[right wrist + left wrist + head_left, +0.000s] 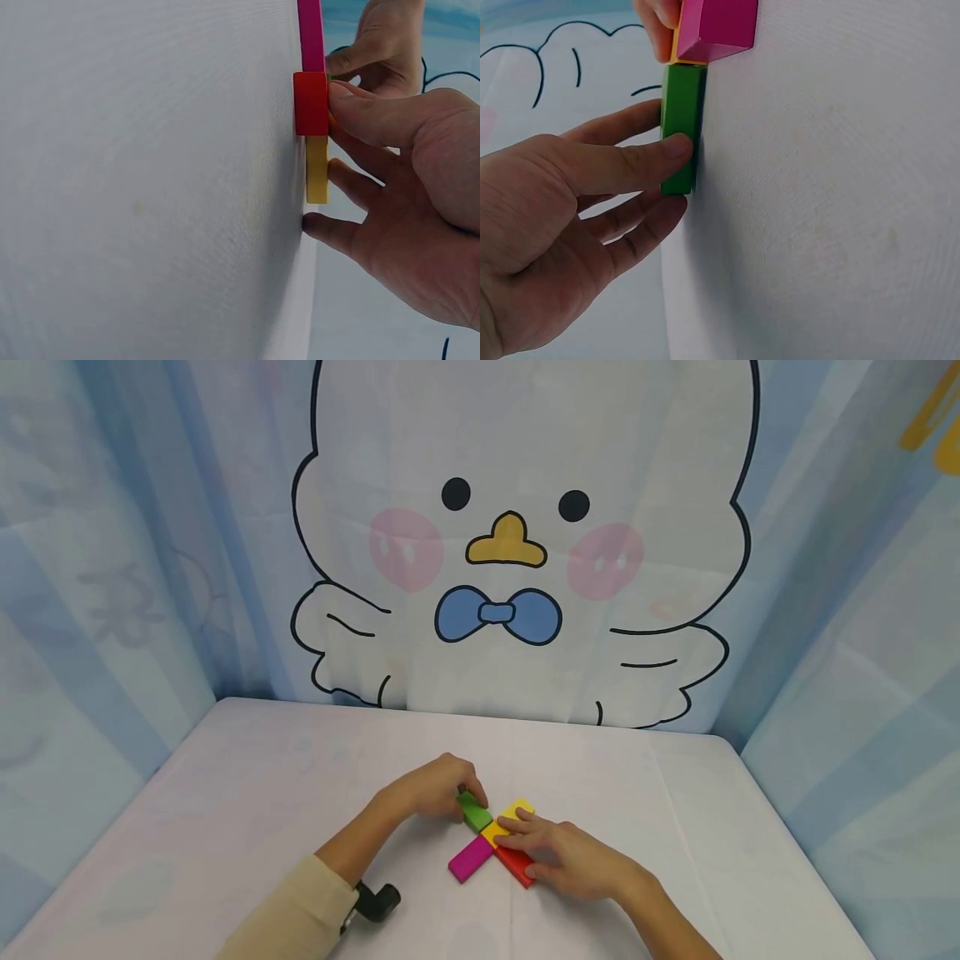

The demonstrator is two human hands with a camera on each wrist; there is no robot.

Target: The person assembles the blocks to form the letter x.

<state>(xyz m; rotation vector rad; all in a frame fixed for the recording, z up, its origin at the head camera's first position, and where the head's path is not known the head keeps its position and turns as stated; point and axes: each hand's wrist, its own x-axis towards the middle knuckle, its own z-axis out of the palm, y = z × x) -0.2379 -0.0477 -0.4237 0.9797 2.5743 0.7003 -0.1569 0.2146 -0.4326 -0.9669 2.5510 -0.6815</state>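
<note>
Several coloured blocks lie in an X shape on the table. My left hand (438,787) pinches the green block (679,112) at the upper left, thumb on one side and fingers on the other. The green block's inner end meets the middle of the X. With its fingers fairly straight and spread, my right hand (573,856) rests over yellow (519,807) at the upper right, which it partly covers; whether this is one block or two I cannot tell. Its thumb touches the red block (311,103) at the lower right. Untouched, the magenta block (471,860) forms the lower left arm.
A pale cloth covers the table (637,793). Behind it hangs a curtain (510,677) printed with a white bird, and blue-white curtains (97,610) flank both sides. A black device (377,902) sits at the left sleeve's cuff.
</note>
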